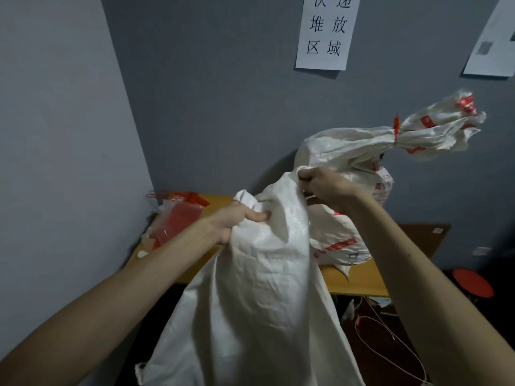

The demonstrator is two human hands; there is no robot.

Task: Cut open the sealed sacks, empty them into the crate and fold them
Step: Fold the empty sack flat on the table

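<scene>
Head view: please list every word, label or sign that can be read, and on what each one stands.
"快速 堆放 区域": paper sign on the grey wall; top row partly cut off.
Second sheet, at right: print too blurred to read.
Tied sack: red print, too blurred to read.
Held sack: no print visible.

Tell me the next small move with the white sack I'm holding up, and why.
Probably bring the left hand and right hand together to start the first fold. Both grip the white sack by its upper edge, and it hangs limp and flat, seemingly empty. The tied sack on the table is not yet cut open.
</scene>
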